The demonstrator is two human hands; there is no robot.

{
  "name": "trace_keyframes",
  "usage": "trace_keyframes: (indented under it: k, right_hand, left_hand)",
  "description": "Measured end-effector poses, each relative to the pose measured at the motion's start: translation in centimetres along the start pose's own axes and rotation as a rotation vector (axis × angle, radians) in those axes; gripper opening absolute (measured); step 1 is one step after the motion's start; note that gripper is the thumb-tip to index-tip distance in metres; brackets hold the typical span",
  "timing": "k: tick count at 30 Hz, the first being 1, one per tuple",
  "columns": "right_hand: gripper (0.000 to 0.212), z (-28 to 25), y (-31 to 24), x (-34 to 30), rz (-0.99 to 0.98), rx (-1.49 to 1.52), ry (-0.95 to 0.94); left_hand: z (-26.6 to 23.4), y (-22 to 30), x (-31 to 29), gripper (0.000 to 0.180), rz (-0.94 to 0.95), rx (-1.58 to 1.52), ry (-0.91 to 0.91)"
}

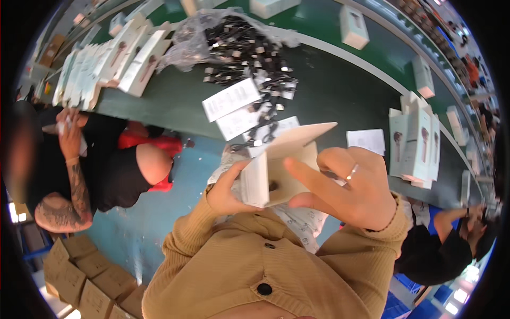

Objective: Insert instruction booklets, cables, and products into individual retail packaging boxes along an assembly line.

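Note:
A white carton [257, 182] with its flap raised is in front of my body. My left hand [226, 192] grips its left side, the thumb along the edge. Something small and dark [273, 185] shows inside, too little to name. My right hand [353, 186], with a ring on one finger, is at the carton's right side. Its index finger stretches over the opening and the thumb is apart below. The other fingers are bent and partly hidden. Just past the carton, black cables [257, 142] and white printed slips [231, 99] lie on the dark green table [329, 90].
A heap of black cables [239, 45] spills from a clear plastic bag [186, 45]. Cartons stand in a row [106, 61] at left and in a group [414, 141] at right. Cartons sit on a green belt [353, 26] beyond. Co-workers sit at left [101, 159] and right [438, 247]; brown boxes [93, 271] are stacked lower left.

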State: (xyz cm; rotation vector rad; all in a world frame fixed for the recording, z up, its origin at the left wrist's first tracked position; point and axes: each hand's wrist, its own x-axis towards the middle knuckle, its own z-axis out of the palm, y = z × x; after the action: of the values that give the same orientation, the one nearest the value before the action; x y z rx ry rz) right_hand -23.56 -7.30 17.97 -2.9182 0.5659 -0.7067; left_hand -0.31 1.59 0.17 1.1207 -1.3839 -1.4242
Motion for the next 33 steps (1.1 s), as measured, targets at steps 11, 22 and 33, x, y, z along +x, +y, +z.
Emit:
trace_keyframes:
  k: [11,22,33]
  right_hand:
    - [0.071,4.7,-4.1,-11.3,0.775,0.261,0.472]
    - [0.043,-12.8,4.0,-26.5,1.351,-0.171,0.799]
    - [0.036,-11.7,11.8,-27.5,1.253,-0.941,0.388]
  left_hand:
    - [11.4,3.6,5.4,0.11,-0.04,-0.254,-0.256]
    - [4.5,3.6,5.0,0.106,0.123,-0.15,-0.009]
    - [-13.8,6.7,4.7,0.071,0.354,0.652,0.8]
